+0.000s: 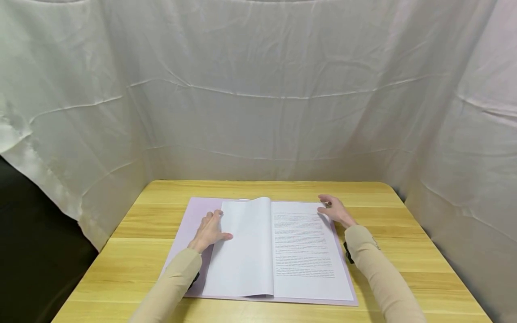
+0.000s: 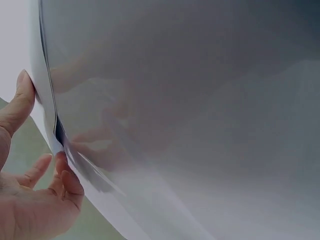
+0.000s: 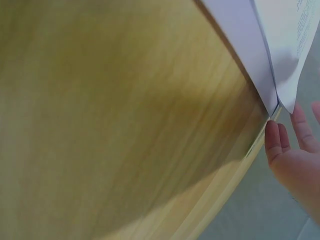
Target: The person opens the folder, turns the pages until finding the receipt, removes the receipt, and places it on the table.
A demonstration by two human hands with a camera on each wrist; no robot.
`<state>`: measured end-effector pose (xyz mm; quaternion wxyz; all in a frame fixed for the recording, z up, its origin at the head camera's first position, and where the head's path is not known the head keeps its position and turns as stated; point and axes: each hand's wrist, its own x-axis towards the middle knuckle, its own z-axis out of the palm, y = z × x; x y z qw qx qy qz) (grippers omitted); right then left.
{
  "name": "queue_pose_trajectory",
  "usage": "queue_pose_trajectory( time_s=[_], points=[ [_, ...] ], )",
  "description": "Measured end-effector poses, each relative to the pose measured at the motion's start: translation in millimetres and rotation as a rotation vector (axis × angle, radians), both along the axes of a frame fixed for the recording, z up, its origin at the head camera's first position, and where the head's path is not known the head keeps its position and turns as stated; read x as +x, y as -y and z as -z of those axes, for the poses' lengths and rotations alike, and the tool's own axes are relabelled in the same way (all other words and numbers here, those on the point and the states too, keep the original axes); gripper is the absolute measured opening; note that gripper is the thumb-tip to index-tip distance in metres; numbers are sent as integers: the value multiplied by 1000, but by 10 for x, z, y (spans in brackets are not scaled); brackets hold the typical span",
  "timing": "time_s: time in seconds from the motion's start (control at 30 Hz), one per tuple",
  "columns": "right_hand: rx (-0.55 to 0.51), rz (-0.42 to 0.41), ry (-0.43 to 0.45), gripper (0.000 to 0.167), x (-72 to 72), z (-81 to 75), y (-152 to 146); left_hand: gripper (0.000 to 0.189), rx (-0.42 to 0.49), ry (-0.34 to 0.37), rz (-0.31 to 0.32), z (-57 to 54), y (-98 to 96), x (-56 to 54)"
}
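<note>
A light purple folder lies open on the table. White sheets turned over to the left curve up along the middle; on the right lies a page of printed text. My left hand rests at the outer edge of the left sheets, thumb and fingers spread. In the left wrist view, fingertips touch the sheet edge near a small gap between layers. At the printed page's top right corner is my right hand, its thumb and fingers apart. One fingertip meets the lifted page corner in the right wrist view.
The wooden table extends around the folder on all sides. Pale grey curtains hang behind it and at both sides. Black material shows at the lower left. Its far edge lies just beyond my right hand.
</note>
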<state>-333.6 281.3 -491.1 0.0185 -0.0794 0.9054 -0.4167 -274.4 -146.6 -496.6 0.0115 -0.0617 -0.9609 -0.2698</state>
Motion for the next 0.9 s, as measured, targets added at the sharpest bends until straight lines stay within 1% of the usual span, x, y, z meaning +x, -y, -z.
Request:
queue_pose_trajectory(
  time_s=[0.17,0.23,0.3,0.47,0.57,0.7,0.9],
  points=[
    [11,19,-37,57,1,6,1,85,-66,-53,-5,-3,-11,6],
    [2,36,-20,56,-25,28,4,84,-89,-73,-3,-1,-12,7],
    [15,49,-26,55,-50,49,9,83,-97,-85,4,4,-12,7],
    [22,81,-46,52,-61,51,40,82,-66,-91,47,31,-8,-5],
    [24,100,-31,52,-57,42,58,81,-42,-83,81,36,-4,-10],
    [54,119,-25,50,-49,31,72,78,-14,-72,124,40,6,-22],
    [63,183,-82,41,-69,17,81,75,44,-42,181,51,13,-44]
  ],
)
